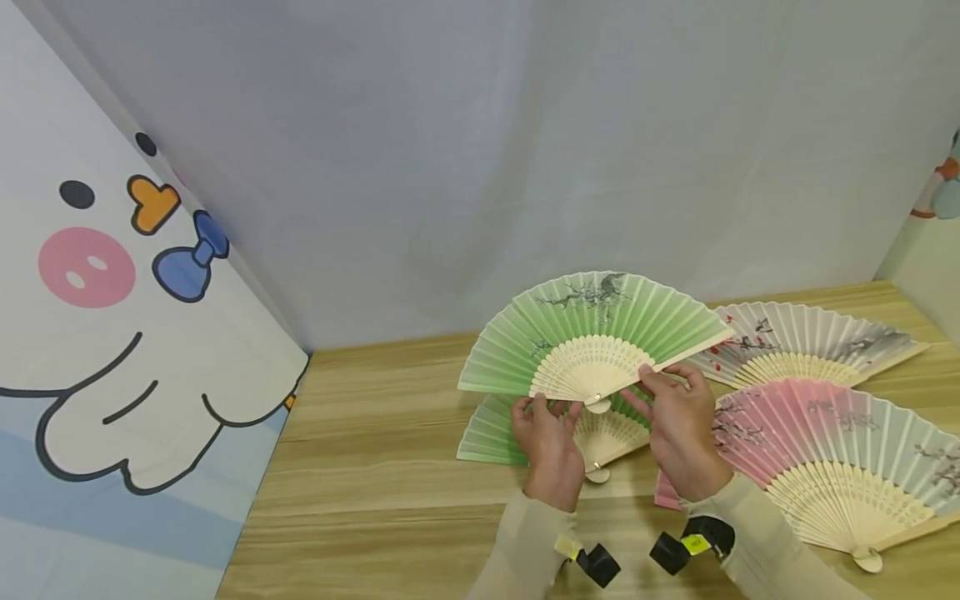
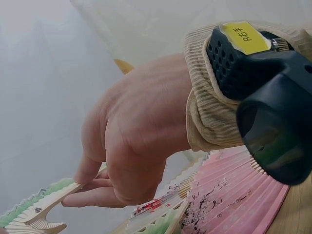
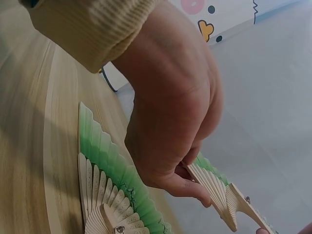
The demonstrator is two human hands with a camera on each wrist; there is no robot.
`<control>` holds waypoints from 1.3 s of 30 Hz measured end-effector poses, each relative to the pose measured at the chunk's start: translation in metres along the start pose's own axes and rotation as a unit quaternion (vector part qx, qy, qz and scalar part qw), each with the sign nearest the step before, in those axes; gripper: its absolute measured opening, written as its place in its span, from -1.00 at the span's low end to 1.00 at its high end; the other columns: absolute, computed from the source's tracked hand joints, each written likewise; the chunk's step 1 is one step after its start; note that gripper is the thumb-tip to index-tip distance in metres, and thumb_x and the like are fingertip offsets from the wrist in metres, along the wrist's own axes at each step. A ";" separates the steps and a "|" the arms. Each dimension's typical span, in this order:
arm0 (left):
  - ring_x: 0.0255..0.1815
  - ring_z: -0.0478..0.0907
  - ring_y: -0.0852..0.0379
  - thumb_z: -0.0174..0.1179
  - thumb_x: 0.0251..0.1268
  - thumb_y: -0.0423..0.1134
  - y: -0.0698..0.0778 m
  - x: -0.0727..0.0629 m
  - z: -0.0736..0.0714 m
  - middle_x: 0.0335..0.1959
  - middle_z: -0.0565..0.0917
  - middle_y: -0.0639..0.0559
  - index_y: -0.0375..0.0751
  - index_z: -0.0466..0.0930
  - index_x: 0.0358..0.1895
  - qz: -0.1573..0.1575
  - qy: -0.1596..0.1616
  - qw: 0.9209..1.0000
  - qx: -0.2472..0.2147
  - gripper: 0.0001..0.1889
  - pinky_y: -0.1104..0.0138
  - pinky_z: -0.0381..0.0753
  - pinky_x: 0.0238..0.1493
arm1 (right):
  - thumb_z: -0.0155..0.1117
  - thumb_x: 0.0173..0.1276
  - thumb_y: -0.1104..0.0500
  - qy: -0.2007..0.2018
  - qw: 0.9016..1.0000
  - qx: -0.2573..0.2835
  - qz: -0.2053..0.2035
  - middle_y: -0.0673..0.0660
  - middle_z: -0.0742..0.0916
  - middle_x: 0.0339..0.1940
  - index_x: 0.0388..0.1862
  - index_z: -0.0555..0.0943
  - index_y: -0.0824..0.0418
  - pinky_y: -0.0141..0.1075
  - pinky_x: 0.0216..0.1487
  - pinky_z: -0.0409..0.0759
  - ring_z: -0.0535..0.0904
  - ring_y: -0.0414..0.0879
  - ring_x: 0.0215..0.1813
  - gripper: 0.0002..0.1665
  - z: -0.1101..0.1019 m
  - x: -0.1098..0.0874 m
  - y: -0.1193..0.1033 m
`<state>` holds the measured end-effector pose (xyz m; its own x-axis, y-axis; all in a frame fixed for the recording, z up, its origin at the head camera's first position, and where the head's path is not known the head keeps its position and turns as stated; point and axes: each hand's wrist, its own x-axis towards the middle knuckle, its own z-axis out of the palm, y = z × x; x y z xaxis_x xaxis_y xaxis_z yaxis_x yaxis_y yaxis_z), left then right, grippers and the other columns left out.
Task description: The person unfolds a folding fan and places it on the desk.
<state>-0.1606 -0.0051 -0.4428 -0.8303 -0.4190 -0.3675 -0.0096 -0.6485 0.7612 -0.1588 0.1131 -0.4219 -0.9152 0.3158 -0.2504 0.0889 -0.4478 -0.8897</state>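
A green folding fan [image 1: 570,312] with dark branches painted on it is spread open and raised, held by both hands. My left hand [image 1: 551,446] pinches its left end rib near the pivot, thumb in front. On the other side, my right hand [image 1: 682,421] grips the right end rib between thumb and fingers. Below lies a second green fan [image 1: 487,437], spread on the table and partly hidden by the hands. The left wrist view shows my right hand [image 2: 139,131] on a pale rib; the right wrist view shows my left hand [image 3: 173,112] pinching the other side.
A pink and grey fan [image 1: 810,417] lies spread on the wooden table [image 1: 360,467] at the right. Behind it is a white and grey fan [image 1: 795,329] with red flowers. A grey backdrop [image 1: 450,167] rises behind, and a cartoon-printed panel [image 1: 180,350] stands at left.
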 end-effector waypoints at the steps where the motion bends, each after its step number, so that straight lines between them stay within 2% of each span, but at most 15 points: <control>1: -0.15 0.54 0.08 -0.17 0.73 -0.35 0.000 0.000 0.000 0.01 0.46 -0.21 -0.27 0.25 0.05 0.000 0.000 1.000 0.000 -0.94 0.35 0.74 -0.18 | 0.09 0.66 0.32 0.001 1.000 0.004 -0.001 0.01 0.57 -0.16 -0.07 0.26 0.17 -0.30 0.06 0.77 0.66 -0.25 -0.14 -0.81 0.000 0.000 0.000; 12: -0.09 0.58 0.07 -0.19 0.73 -0.36 0.003 0.000 0.003 0.08 0.51 -0.25 -0.30 0.24 0.16 0.002 0.007 1.000 -0.007 -0.86 0.29 0.74 -0.06 | 0.08 0.67 0.32 0.014 1.000 0.022 0.006 0.08 0.55 -0.05 -0.03 0.25 0.16 -0.30 0.11 0.75 0.67 -0.25 -0.11 -0.81 0.002 -0.001 0.002; 21: -0.09 0.55 0.04 -0.22 0.74 -0.35 0.006 0.005 0.000 0.05 0.48 -0.24 -0.30 0.24 0.14 0.001 0.005 1.000 -0.008 -0.87 0.27 0.74 -0.01 | 0.06 0.66 0.35 0.010 0.999 0.039 -0.001 0.12 0.51 -0.06 -0.08 0.23 0.20 -0.29 0.13 0.74 0.76 -0.25 -0.16 -0.80 0.008 -0.004 0.005; 28: -0.05 0.50 0.01 -0.21 0.74 -0.35 0.013 0.008 -0.003 0.10 0.43 -0.26 -0.30 0.21 0.19 0.006 0.007 1.000 -0.011 -0.84 0.30 0.72 -0.05 | 0.07 0.66 0.35 0.008 0.999 0.047 0.015 0.09 0.55 -0.05 -0.08 0.26 0.19 -0.30 0.12 0.75 0.69 -0.26 -0.14 -0.82 0.015 -0.003 0.008; 32: -0.02 0.50 0.01 -0.20 0.73 -0.34 0.020 0.011 -0.008 0.13 0.41 -0.26 -0.33 0.17 0.28 0.006 0.011 1.000 -0.009 -0.76 0.32 0.71 -0.06 | 0.07 0.66 0.35 0.002 0.998 0.052 0.036 0.12 0.52 -0.02 -0.07 0.25 0.20 -0.30 0.12 0.75 0.66 -0.26 -0.14 -0.81 0.023 -0.003 0.011; 39: 0.11 0.48 -0.02 -0.21 0.76 -0.28 0.037 0.023 -0.026 0.25 0.38 -0.24 -0.36 0.07 0.50 0.004 0.029 0.999 -0.013 -0.57 0.32 0.70 0.04 | 0.08 0.65 0.39 -0.019 0.996 0.062 0.067 0.18 0.48 0.01 -0.10 0.25 0.24 -0.29 0.12 0.76 0.65 -0.23 -0.15 -0.80 0.045 -0.007 0.024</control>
<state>-0.1652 -0.0551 -0.4373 -0.7964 -0.4603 -0.3923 0.0122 -0.6607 0.7505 -0.1677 0.0624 -0.4239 -0.9128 0.2149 -0.3472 0.1646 -0.5845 -0.7945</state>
